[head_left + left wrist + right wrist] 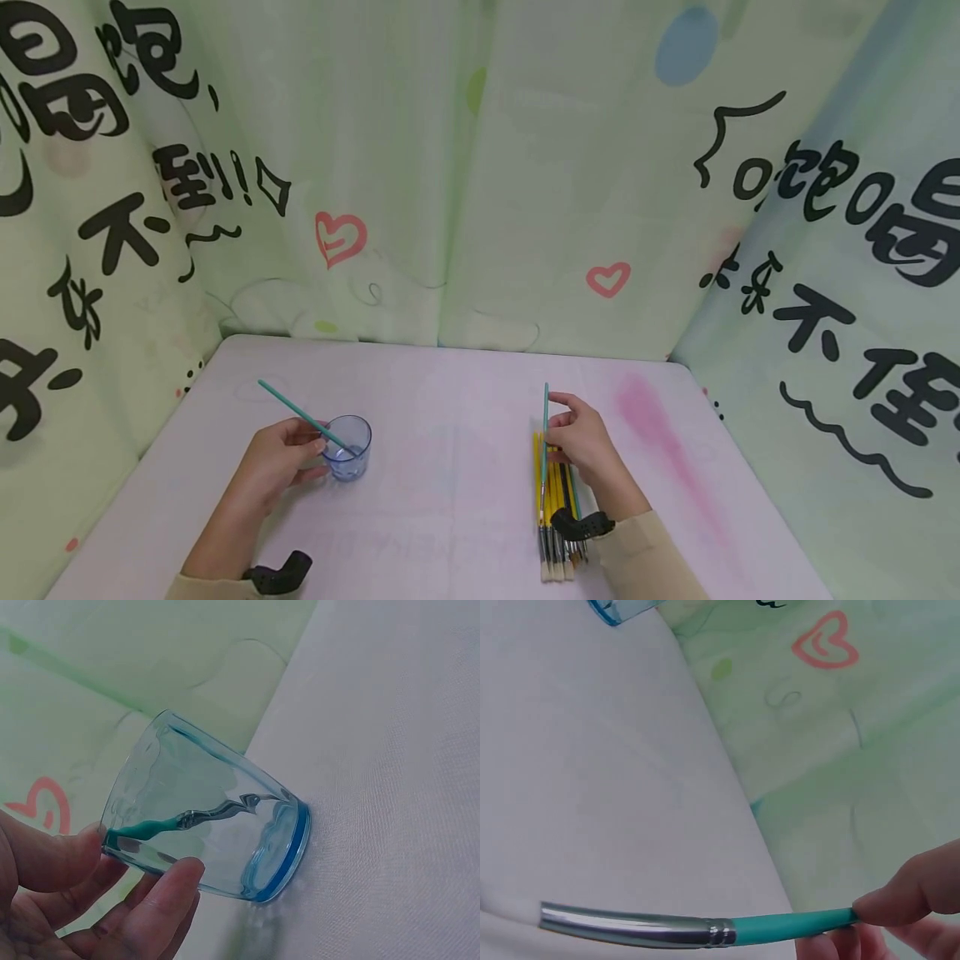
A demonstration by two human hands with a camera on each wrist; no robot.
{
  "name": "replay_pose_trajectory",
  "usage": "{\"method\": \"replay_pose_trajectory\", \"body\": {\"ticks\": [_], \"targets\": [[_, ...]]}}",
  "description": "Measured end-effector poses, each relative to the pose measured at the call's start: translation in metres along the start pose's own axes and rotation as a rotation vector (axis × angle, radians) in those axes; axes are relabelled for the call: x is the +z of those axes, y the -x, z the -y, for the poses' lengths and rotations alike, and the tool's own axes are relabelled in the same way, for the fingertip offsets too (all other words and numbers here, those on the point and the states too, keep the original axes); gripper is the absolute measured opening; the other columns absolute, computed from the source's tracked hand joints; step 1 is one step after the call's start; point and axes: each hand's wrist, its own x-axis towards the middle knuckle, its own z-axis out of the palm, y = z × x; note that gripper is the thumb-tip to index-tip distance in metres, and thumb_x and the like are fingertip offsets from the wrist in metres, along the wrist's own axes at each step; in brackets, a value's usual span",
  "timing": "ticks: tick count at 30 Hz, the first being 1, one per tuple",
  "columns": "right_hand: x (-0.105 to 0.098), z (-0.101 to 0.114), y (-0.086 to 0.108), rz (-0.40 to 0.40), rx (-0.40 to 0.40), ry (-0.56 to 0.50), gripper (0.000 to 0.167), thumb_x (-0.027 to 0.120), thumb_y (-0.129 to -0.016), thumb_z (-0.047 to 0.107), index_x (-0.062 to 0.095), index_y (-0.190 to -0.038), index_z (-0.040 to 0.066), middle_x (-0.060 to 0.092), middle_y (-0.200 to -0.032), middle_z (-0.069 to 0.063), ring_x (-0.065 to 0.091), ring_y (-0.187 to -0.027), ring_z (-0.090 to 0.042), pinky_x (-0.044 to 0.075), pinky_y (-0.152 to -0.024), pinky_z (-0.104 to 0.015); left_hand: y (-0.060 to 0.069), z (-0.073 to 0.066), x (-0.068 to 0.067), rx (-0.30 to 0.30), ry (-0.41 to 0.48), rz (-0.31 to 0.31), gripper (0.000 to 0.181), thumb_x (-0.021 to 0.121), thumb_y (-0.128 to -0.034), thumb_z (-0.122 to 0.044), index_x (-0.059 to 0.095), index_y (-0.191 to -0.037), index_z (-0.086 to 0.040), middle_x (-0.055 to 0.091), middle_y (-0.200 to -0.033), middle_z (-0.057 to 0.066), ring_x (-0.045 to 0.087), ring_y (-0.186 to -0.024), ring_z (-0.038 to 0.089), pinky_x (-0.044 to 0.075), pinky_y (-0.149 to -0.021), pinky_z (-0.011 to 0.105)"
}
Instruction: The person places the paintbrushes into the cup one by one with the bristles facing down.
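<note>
A clear bluish cup [358, 467] stands on the left part of the table, with a teal-handled paintbrush [288, 402] leaning in it. My left hand [281, 458] holds the cup's side between thumb and fingers; in the left wrist view the brush's metal ferrule shows through the cup wall [202, 772]. On the right, my right hand [585, 437] pinches a second teal paintbrush [780, 928] by its handle, pale bristles pointing toward me. Beneath that hand lies a row of paintbrushes [555, 546], several with yellow handles, partly hidden by the hand and wrist.
The table [450, 500] has a pale pinkish-white cover with a pink streak [667, 442] at the right. Pale green curtains [480, 208] with black writing and red hearts hang behind it and along both sides. Each wrist carries a black strap device [281, 575].
</note>
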Motion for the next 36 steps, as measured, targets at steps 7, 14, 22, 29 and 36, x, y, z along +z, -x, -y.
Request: {"method": "replay_pose_trajectory", "body": {"ticks": [7, 14, 22, 29, 36], "targets": [[0.025, 0.017, -0.004, 0.017, -0.081, -0.095, 0.07, 0.07, -0.091, -0.007, 0.054, -0.155, 0.015, 0.059, -0.102, -0.01, 0.06, -0.079, -0.022, 0.068, -0.065, -0.033, 0.0, 0.0, 0.0, -0.004, -0.006, -0.004, 0.041, 0.065, -0.1046, -0.001, 0.059, -0.144, 0.007, 0.063, -0.133, 0.027, 0.068, -0.114, 0.028, 0.071, -0.082, 0.036], [0.052, 0.027, -0.013, 0.033, -0.167, -0.13, 0.068, 0.07, -0.091, -0.005, 0.057, -0.153, 0.02, 0.061, -0.104, -0.011, 0.063, -0.076, -0.021, 0.069, -0.066, -0.033, 0.0, 0.0, 0.001, 0.0, -0.005, -0.004, 0.041, 0.065, -0.105, -0.002, 0.058, -0.144, 0.007, 0.063, -0.134, 0.028, 0.069, -0.114, 0.029, 0.071, -0.082, 0.036], [0.079, 0.046, -0.014, 0.108, -0.258, -0.203, 0.07, 0.067, -0.09, -0.009, 0.057, -0.153, 0.02, 0.06, -0.103, -0.009, 0.066, -0.077, -0.018, 0.068, -0.066, -0.033, 0.001, -0.001, 0.0, 0.001, -0.002, -0.005, 0.041, 0.065, -0.1045, -0.001, 0.059, -0.144, 0.008, 0.063, -0.134, 0.029, 0.068, -0.114, 0.029, 0.071, -0.082, 0.036], [0.1, 0.064, -0.013, 0.137, -0.309, -0.224, 0.069, 0.068, -0.093, -0.009, 0.056, -0.153, 0.022, 0.06, -0.106, -0.009, 0.065, -0.08, -0.018, 0.071, -0.073, -0.036, 0.002, -0.001, 0.0, 0.005, 0.007, 0.005, 0.04, 0.065, -0.1045, -0.001, 0.058, -0.143, 0.008, 0.064, -0.131, 0.026, 0.068, -0.108, 0.023, 0.071, -0.083, 0.036], [0.122, 0.08, -0.01, 0.164, -0.375, -0.262, 0.068, 0.066, -0.094, -0.01, 0.054, -0.155, 0.02, 0.059, -0.106, -0.008, 0.063, -0.079, -0.015, 0.071, -0.075, -0.039, 0.001, 0.0, 0.0, 0.006, 0.012, 0.012, 0.041, 0.064, -0.1044, -0.001, 0.058, -0.144, 0.008, 0.064, -0.131, 0.025, 0.068, -0.107, 0.022, 0.071, -0.082, 0.035]]}}
